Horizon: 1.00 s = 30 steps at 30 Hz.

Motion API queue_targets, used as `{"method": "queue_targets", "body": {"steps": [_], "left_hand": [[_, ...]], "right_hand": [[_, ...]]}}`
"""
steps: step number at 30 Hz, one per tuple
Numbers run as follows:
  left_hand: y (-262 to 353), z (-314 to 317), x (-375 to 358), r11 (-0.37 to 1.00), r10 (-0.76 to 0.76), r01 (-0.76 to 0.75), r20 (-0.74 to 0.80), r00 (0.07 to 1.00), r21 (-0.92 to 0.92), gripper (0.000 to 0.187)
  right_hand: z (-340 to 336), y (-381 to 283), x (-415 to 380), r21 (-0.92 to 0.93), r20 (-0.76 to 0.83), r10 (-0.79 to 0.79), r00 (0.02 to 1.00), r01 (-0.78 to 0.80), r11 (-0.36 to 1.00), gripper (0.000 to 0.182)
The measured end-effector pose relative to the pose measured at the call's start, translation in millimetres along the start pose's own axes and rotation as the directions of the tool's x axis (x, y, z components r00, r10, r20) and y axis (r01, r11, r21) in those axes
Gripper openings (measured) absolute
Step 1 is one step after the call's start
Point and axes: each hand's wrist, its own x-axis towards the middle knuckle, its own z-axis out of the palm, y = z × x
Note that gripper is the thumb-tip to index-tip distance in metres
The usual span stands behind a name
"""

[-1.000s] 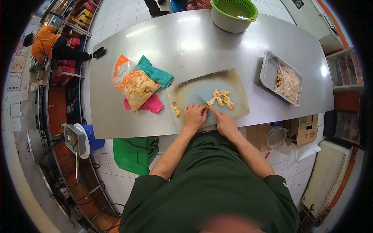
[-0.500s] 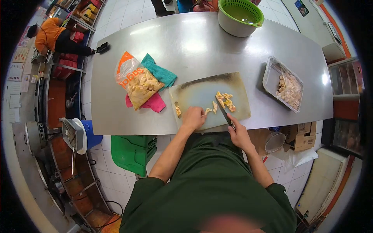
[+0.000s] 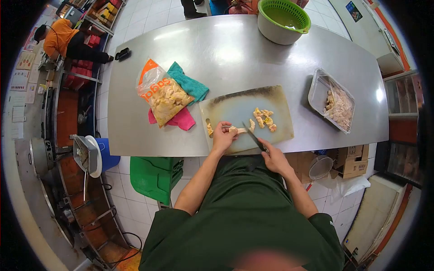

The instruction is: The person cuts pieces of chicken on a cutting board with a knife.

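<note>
My left hand (image 3: 222, 138) is over the lower left of the cutting board (image 3: 235, 101), its fingers closed on a pale meat strip (image 3: 241, 130) that points right. My right hand (image 3: 272, 157) grips the handle of a knife (image 3: 254, 137) at the board's near edge. The blade slants up and left, its tip by the strip and a small upright piece (image 3: 252, 125). Several yellowish meat pieces (image 3: 265, 118) lie right of the blade. Another piece (image 3: 209, 129) sits at the board's left handle slot.
On the metal table (image 3: 217, 49) are a filled plastic bag (image 3: 167, 100), a teal cloth (image 3: 192, 86), a pink cloth (image 3: 183, 120), a lidded tray of meat (image 3: 338, 106) and a green basket in a bowl (image 3: 284, 36). A person in orange (image 3: 60, 37) stands far left.
My left hand has lifted its fingers and now holds out a meat strip. The knife has moved left, away from the meat pieces on the right. The view has shifted slightly.
</note>
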Motion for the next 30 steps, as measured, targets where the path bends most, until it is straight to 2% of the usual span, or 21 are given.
{"method": "queue_targets", "body": {"steps": [1,2,3,4,5,7,11,13,14,16,17,19,26,30], "left_hand": [[-1.7,-4.2,-2.3,0.995,0.060,-0.060,0.008,0.998,0.074,0.028],[1.7,-8.5,-7.3,0.996,0.057,-0.057,0.003,0.998,0.072,0.028],[5.6,-13.3,-12.3,0.914,0.139,-0.140,0.030,0.990,0.381,0.025],[9.4,-16.9,-16.2,0.733,0.205,-0.209,0.083,0.975,0.647,0.025],[15.0,-18.0,-21.2,0.735,0.199,-0.204,0.083,0.977,0.646,0.025],[27.9,-18.5,-30.1,0.423,0.176,-0.211,0.149,0.973,0.881,0.033],[48.8,-20.0,-39.8,0.333,0.078,-0.164,0.146,0.986,0.929,0.038],[50.0,-16.2,-40.9,0.372,0.196,-0.232,0.168,0.966,0.899,0.032],[45.0,-13.3,-39.0,0.375,0.193,-0.231,0.168,0.967,0.898,0.032],[29.2,-6.9,-33.0,0.390,0.488,-0.422,0.205,0.848,0.818,0.025],[23.9,-4.6,-31.4,0.393,0.488,-0.418,0.199,0.850,0.819,0.025],[14.4,-1.9,-28.0,0.290,0.585,-0.473,0.237,0.776,0.832,0.017],[6.4,0.3,-26.4,0.276,0.590,-0.484,0.251,0.767,0.830,0.009],[4.8,2.6,-23.9,0.295,0.593,-0.448,0.206,0.778,0.844,0.009]], "right_hand": [[0.2,-0.7,0.4,-0.005,-0.032,0.047,0.998,-0.047,0.999,0.054],[-1.3,-2.7,0.5,-0.006,-0.027,0.046,0.999,-0.047,0.999,0.054],[-3.8,-5.5,0.3,-0.044,-0.054,0.054,0.997,-0.057,0.997,0.053],[-5.0,-6.7,0.0,-0.080,-0.083,0.063,0.995,-0.070,0.994,0.052],[-3.1,-7.3,-0.1,-0.080,-0.080,0.069,0.994,-0.076,0.994,0.052],[1.1,-9.1,1.8,-0.159,-0.131,0.031,0.991,-0.052,0.986,0.054],[5.8,-7.4,-1.1,-0.164,-0.124,-0.073,0.990,0.052,0.985,0.055],[7.6,-8.0,-5.2,-0.247,0.082,-0.080,0.993,0.098,0.964,0.055],[8.2,-7.3,-6.0,-0.248,0.084,-0.076,0.994,0.094,0.964,0.055],[9.4,-6.8,-6.2,-0.279,0.051,-0.100,0.994,0.110,0.954,0.055],[10.0,-7.7,-6.2,-0.281,0.057,-0.101,0.993,0.113,0.953,0.055],[11.5,-9.7,-6.4,-0.330,0.056,-0.074,0.996,0.088,0.940,0.055],[35.4,-0.2,27.3,-0.345,0.059,-0.105,0.993,0.119,0.931,0.062],[36.1,-0.6,34.6,-0.380,0.069,-0.118,0.991,0.135,0.915,0.069]]}}
